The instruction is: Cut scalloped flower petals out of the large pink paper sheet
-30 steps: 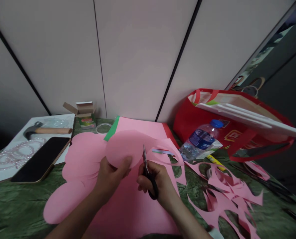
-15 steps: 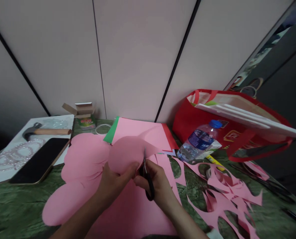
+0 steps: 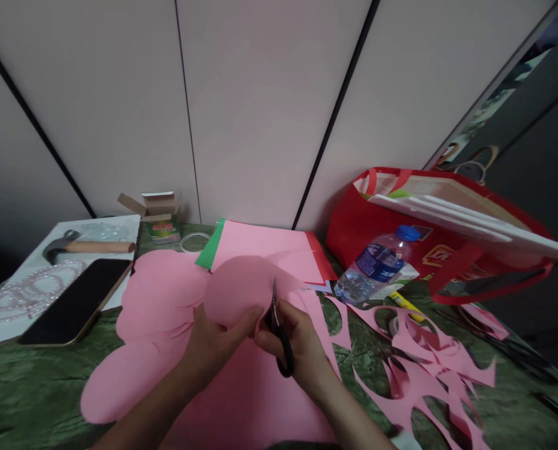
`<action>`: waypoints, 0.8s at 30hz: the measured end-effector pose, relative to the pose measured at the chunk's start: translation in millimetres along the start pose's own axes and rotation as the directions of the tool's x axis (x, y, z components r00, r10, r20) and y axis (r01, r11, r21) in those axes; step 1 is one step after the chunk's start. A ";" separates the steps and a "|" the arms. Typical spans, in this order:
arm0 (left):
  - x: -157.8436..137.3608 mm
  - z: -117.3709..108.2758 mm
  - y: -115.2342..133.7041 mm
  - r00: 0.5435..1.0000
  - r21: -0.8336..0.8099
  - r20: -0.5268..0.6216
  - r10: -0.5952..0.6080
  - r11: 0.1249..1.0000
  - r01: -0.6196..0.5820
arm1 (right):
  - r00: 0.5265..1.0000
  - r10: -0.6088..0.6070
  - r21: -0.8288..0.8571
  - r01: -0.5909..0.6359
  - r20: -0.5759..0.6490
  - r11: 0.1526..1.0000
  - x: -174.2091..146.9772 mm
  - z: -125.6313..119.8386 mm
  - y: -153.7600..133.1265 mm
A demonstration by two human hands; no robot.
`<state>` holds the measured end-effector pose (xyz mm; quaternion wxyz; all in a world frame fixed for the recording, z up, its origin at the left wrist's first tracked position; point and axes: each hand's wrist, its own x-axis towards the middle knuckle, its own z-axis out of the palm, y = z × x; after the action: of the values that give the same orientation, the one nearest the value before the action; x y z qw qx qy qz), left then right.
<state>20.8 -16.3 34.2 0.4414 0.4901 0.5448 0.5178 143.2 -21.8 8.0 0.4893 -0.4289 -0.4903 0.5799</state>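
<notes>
My left hand [image 3: 218, 337] is closed on a piece of pink paper [image 3: 236, 287] with a rounded edge, its thumb lying on top near the cut. In my right hand [image 3: 298, 344] are black-handled scissors [image 3: 283, 344], their blades pointing up and away at the right side of that paper. Rounded pink paper cut-outs [image 3: 161, 294] overlap on the left, beside and under my left hand. Beneath both hands lies a large pink sheet [image 3: 246, 400]. Farther back, a stack of coloured sheets [image 3: 269, 244] shows pink, green and red.
Pink paper scraps [image 3: 429, 375] with curved cut-outs lie at right. Behind them are a water bottle [image 3: 373, 265], a yellow tube [image 3: 408, 305] and a red bag [image 3: 354, 231]. On the left are a phone [image 3: 77, 303], a hammer [image 3: 91, 247], beads [image 3: 30, 290] and a small open box [image 3: 161, 225].
The scissors and my right hand have shifted very slightly, at the right edge of the held paper. My left hand keeps its grip almost unmoved.
</notes>
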 end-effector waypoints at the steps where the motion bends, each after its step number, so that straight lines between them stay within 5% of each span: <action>1: 0.8 -0.7 -0.9 1.000 0.004 0.006 -0.001 1.000 0.001 | 1.000 -0.004 0.007 0.004 0.004 1.000 -0.4 0.3 -0.8; 24: 9.1 -7.2 -4.8 0.988 0.070 0.140 0.065 0.995 -0.076 | 1.000 -0.003 -0.060 0.002 -0.030 0.998 -1.3 -0.9 2.4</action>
<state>12.1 -8.2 30.1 0.4404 0.5598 0.5146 0.4773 143.9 -23.0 5.5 0.4844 -0.4515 -0.5003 0.5578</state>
